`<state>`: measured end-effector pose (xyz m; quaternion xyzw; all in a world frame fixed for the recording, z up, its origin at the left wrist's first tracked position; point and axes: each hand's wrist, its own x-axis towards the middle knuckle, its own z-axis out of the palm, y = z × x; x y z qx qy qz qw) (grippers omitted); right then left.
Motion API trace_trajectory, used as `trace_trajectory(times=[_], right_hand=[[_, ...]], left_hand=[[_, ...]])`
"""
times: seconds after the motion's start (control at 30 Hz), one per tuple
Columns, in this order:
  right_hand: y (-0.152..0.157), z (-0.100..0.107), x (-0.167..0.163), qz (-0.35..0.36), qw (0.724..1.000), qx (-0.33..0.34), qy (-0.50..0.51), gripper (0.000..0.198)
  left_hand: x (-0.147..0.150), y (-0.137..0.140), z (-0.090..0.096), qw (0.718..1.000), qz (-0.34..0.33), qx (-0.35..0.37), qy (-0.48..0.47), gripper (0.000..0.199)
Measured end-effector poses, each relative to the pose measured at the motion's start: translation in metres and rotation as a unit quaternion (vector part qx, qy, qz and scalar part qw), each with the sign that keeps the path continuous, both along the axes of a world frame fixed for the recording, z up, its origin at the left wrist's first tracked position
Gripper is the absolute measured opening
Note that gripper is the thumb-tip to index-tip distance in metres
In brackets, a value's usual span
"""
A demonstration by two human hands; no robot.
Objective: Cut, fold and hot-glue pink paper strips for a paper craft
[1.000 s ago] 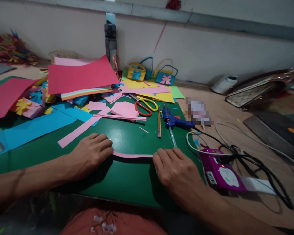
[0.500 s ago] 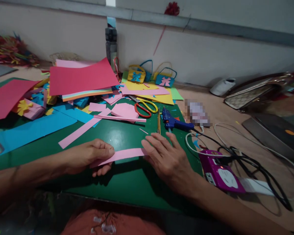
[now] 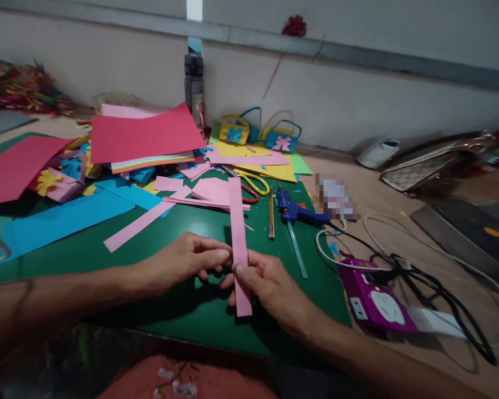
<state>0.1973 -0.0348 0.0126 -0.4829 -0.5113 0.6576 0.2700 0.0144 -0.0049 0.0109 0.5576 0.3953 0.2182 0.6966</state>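
A pink paper strip [image 3: 237,221] stands nearly lengthwise away from me, above the green mat [image 3: 158,310]. My right hand [image 3: 270,282] grips its lower half, thumb on the front face and fingers behind. My left hand [image 3: 191,256] is at the strip's left edge, thumb and fingers loosely bent and slightly apart; its thumb is not on the paper. Beyond the strip lie more pink paper pieces [image 3: 210,189] and scissors [image 3: 258,183] with red and yellow handles, partly covered by the strip.
At right are a cutter knife [image 3: 271,213], a blue glue gun [image 3: 293,208] with a glue stick, and a purple power box [image 3: 372,299] with cables. Red sheets [image 3: 143,136] and blue paper [image 3: 70,219] lie left. Small paper bags [image 3: 235,132] stand at the back.
The pink strip has turned from lying crosswise between both hands to pointing away from me. The left hand has released its end and moved right; the right hand has closed round the strip.
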Motion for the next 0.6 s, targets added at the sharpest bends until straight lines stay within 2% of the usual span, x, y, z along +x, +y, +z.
trace_trajectory(times=[0.17,0.23,0.27,0.3,0.37,0.4,0.43,0.47,0.5,0.6], right_hand=[[-0.007,0.001,-0.005,0.077,0.994,0.063,-0.045,0.023],[-0.011,0.004,0.002,0.108,0.975,0.147,-0.129,0.024],[-0.013,0.004,0.008,0.113,0.949,0.230,-0.185,0.023],[-0.015,0.005,0.013,0.110,0.903,0.335,-0.247,0.020],[-0.017,0.005,0.024,0.095,0.764,0.544,-0.333,0.014],[-0.017,0.004,0.028,0.085,0.694,0.618,-0.359,0.012],[-0.017,0.004,0.031,0.074,0.637,0.666,-0.381,0.010],[-0.016,0.004,0.033,0.063,0.595,0.693,-0.402,0.008],[-0.016,0.003,0.034,0.051,0.567,0.705,-0.423,0.009],[-0.015,0.002,0.033,0.032,0.522,0.713,-0.467,0.013]], left_hand=[[0.014,0.005,0.005,0.999,0.026,0.037,0.018,0.029],[0.008,0.012,0.008,0.997,-0.017,0.062,0.048,0.027],[0.004,0.017,0.009,0.993,-0.049,0.074,0.076,0.025],[-0.001,0.021,0.010,0.986,-0.088,0.082,0.116,0.022],[-0.008,0.029,0.011,0.969,-0.140,0.104,0.174,0.019],[-0.010,0.032,0.011,0.962,-0.158,0.119,0.190,0.018],[-0.011,0.034,0.010,0.955,-0.173,0.137,0.198,0.018],[-0.011,0.035,0.010,0.948,-0.190,0.154,0.203,0.018],[-0.011,0.036,0.010,0.941,-0.207,0.171,0.208,0.018],[-0.009,0.037,0.009,0.913,-0.259,0.223,0.223,0.021]])
